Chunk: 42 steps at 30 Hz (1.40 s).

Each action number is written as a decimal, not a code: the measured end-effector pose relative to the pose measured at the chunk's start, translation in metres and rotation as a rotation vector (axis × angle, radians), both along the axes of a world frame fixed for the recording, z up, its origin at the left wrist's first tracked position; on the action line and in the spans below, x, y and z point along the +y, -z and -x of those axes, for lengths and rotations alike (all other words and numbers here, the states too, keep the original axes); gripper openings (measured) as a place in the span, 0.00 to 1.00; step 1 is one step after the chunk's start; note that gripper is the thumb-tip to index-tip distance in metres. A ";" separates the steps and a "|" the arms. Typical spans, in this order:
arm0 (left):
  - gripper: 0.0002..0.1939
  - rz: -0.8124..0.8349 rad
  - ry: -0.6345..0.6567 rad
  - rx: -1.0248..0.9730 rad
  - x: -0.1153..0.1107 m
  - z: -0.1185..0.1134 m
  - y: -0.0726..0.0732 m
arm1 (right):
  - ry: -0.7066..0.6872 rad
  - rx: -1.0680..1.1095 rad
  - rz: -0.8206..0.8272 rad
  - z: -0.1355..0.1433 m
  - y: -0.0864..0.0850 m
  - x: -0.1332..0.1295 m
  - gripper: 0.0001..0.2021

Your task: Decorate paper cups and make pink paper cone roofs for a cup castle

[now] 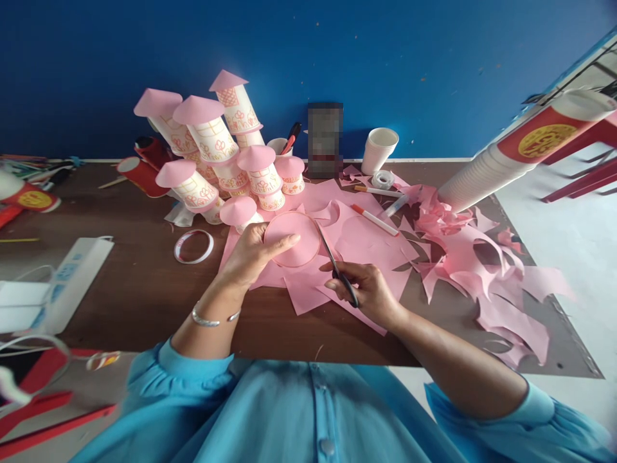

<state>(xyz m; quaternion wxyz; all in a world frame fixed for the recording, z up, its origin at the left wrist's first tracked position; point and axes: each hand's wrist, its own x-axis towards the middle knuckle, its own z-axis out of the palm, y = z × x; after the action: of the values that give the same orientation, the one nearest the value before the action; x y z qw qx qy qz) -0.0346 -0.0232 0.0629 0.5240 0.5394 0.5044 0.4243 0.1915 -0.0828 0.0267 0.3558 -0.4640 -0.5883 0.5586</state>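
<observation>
A round pink paper disc (295, 251) with a darker line round its rim is pinched in my left hand (250, 256), thumb on top. My right hand (369, 289) grips a pair of scissors (344, 283) by its dark handles. The blades point up and left, lying along the disc's right edge. Below both hands spread several sheets of pink paper (376, 244). Just beyond the left hand stand decorated white paper cups with pink cone roofs (205, 132), stacked like towers.
Pink paper scraps (463, 257) heap at the right, beside a long stack of paper cups (501, 164). Orange-capped markers (376, 220), a white cup (380, 151) and a tape roll (383, 180) lie toward the blue wall. Left are another tape roll (193, 247) and a power strip (77, 283).
</observation>
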 end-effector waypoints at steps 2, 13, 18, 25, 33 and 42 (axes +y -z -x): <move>0.19 0.000 0.014 0.003 0.000 0.000 0.000 | 0.004 0.013 0.007 0.000 0.001 0.000 0.31; 0.15 0.051 0.031 -0.054 0.000 0.002 0.000 | -0.011 -0.032 -0.066 -0.001 -0.002 0.001 0.29; 0.14 0.063 0.012 -0.076 0.002 0.005 0.003 | -0.008 -0.038 -0.086 -0.001 -0.003 0.000 0.28; 0.16 0.046 -0.031 -0.055 0.002 0.003 0.001 | -0.013 -0.027 -0.081 0.000 -0.004 0.000 0.28; 0.16 0.022 -0.057 -0.053 0.003 0.002 -0.001 | -0.012 -0.025 -0.075 0.000 -0.002 0.000 0.28; 0.15 0.027 -0.006 -0.038 0.003 0.005 0.004 | -0.012 -0.043 -0.024 -0.001 -0.002 0.000 0.32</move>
<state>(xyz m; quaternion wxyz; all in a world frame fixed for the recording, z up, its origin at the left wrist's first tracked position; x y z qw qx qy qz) -0.0397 -0.0206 0.0590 0.5395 0.5227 0.5014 0.4293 0.1920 -0.0825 0.0291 0.3454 -0.4680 -0.6052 0.5435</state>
